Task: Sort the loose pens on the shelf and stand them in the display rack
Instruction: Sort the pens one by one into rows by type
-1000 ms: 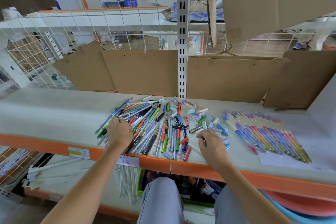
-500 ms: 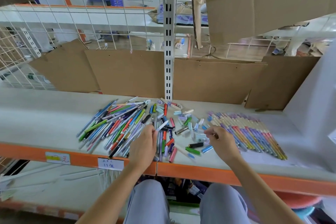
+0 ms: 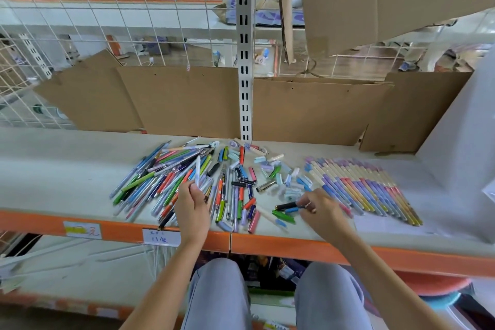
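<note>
Left hand [image 3: 191,205] now lifts pale pen [image 3: 197,170]; right hand [image 3: 318,206] pinches cap.

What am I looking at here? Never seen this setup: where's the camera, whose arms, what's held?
No robot here: a person works with bare hands, and the one camera sits on their head, looking forward and down, so the arms enter from the bottom of the picture. The left hand pinches a pale lilac-white pen, lifted upright out of the jumbled heap of coloured pens. The right hand reaches into the scattered small pale-blue caps, fingertips at a short black pen piece; whether it grips it I cannot tell. To the right lies a neat row of pastel pens. Everything rests on a grey shelf board with an orange front edge, backed by brown cardboard sheets. No display rack is visible.
</note>
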